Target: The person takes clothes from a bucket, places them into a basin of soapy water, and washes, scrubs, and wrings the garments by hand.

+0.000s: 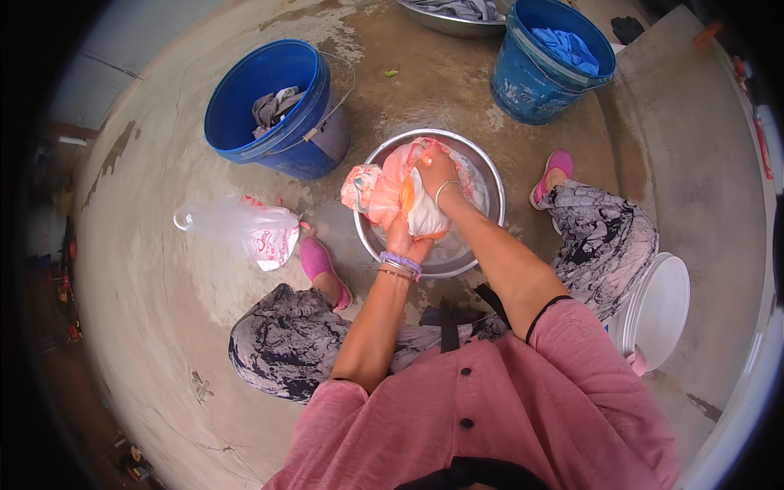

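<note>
A peach-coloured floral garment [389,187] with a white panel and orange trim is bunched over a round metal basin [500,205]. From below, my left hand [409,237] supports the white part, its fingers partly hidden by the cloth. My right hand [436,170] presses down on the bundle from above and grips it, fingers curled into the fabric. Cloudy, sudsy water [481,177] shows in the basin beside the cloth. A patterned end of the garment hangs over the basin's left rim.
Beyond the basin stand a blue bucket [269,150] with dark clothes, another blue bucket [533,92] with blue cloth, and a metal bowl [447,23] of grey fabric. A plastic bag [245,229] lies left on the concrete floor. At right is a white bucket [661,312].
</note>
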A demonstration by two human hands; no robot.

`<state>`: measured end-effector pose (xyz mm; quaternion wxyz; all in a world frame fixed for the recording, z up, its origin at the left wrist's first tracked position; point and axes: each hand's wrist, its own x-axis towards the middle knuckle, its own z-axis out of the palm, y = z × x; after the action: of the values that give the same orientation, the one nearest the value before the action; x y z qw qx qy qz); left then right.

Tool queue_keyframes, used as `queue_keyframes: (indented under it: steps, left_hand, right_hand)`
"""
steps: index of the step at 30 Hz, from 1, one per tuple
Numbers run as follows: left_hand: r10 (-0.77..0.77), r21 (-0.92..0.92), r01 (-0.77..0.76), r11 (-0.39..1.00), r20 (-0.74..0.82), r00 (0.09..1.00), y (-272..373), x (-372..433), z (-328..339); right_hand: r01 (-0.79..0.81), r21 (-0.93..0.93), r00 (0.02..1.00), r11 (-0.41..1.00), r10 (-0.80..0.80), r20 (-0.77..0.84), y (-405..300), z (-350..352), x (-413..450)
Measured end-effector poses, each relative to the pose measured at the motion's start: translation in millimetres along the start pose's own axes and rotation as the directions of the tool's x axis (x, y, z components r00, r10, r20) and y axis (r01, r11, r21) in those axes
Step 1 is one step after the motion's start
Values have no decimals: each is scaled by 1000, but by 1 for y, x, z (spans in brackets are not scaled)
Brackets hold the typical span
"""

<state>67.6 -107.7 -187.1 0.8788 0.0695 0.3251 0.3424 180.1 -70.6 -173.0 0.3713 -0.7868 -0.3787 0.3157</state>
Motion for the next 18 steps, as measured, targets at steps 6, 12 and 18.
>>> queue_keyframes:
  steps: [6,12,18]
  left_hand:
    - [81,-485,115,867,365,927,-2,21,-88]
    - [-32,-179,28,983,-22,999,4,-12,5]
    - [93,10,-94,996,62,994,57,-46,84]
  right_hand:
    - [475,-117,879,872,-477,11,-43,11,-124]
    - [106,198,994,974,-98,-46,9,-13,-26]
    - [-103,774,949,625,-173,265,-54,-76,-11]
